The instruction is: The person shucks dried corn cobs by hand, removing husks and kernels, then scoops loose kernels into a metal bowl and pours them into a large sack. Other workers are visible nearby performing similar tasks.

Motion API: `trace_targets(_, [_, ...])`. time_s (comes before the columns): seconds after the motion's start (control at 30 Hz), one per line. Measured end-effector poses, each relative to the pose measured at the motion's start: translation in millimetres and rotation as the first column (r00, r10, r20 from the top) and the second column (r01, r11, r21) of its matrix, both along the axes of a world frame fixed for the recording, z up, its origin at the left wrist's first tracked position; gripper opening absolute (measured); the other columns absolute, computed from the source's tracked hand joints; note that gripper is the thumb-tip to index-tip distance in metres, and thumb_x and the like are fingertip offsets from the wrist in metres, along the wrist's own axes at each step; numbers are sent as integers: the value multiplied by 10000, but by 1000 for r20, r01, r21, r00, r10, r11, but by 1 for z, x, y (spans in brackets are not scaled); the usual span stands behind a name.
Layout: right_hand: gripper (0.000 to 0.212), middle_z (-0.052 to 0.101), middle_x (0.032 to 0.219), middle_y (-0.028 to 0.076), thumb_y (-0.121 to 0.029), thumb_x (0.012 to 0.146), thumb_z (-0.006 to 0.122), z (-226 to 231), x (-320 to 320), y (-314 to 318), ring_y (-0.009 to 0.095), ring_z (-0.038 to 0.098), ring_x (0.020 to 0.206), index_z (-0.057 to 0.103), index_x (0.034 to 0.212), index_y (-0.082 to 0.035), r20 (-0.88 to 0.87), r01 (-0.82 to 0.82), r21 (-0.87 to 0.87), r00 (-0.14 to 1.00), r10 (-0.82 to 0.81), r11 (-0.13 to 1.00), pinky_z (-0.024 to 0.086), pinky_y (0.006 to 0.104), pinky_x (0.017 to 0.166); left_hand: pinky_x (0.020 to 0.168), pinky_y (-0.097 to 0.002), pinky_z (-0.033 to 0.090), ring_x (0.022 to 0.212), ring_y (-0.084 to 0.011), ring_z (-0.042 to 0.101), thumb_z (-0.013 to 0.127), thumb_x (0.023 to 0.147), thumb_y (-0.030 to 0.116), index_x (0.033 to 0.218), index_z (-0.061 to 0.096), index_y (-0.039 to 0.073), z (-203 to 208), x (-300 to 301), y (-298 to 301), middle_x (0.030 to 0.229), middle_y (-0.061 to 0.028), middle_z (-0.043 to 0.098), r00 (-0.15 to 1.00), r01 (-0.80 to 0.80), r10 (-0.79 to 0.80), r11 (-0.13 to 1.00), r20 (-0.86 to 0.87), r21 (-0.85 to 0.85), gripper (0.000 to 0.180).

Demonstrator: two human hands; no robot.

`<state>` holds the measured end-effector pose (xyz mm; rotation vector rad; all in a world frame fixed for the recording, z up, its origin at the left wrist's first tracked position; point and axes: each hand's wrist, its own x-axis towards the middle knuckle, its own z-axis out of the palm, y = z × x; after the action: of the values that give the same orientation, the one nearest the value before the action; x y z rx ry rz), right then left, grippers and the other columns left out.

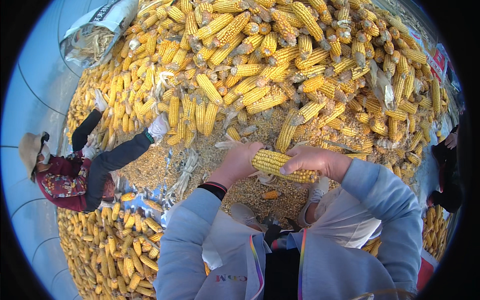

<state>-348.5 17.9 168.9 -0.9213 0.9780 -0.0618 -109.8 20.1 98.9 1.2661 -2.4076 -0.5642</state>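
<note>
The yellow corn cob (pixel 272 163) is up in front of the wearer's middle, gripped at both ends and lying nearly crosswise, its right end dipping a little. Two ends held apart would, I'd guess, keep it from rolling and leave the rows between within reach of the thumb. It hangs above a carpet of loose kernels (pixel 150 167), perhaps so that whatever drops lands among them; a short cob piece (pixel 271 194) lies there too, between the shoes (pixel 244 215). The big cob heap (pixel 305 22) rises just beyond, likely for easy reach.

The left hand (pixel 241 161) is curled closed at the cob's left end, knuckles up, though I can't make out how its fingertips sit. The right hand (pixel 320 161) is partly closed around the other end, thumb laid over the top, fingers hidden beneath. Both elbows bend outward, forearms coming in toward each other. Over to the left, a co-worker (pixel 62 175) sits sideways beside the heap, legs stretched toward it.
</note>
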Motion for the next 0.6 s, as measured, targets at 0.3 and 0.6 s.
trace_targets(0.3, [383,695,916,106,-269,827,691,-11,17,14,203,668,695,638,1120,-28,-13,213,125,977,-213,969,547,343,536,698,-464,501,825,-382,639,696,791,316,956,556,76,-22,4,-7,822,-166,641,994,-106,106,993,15,50,324])
trace_targets(0.6, [315,690,906,92,-256,876,653,-25,34,33,211,668,734,627,1110,-47,-59,402,228,915,-400,887,553,371,555,648,-483,496,798,-412,636,698,797,303,945,513,78,-46,5,-3,783,-182,632,992,-116,119,990,-40,79,327])
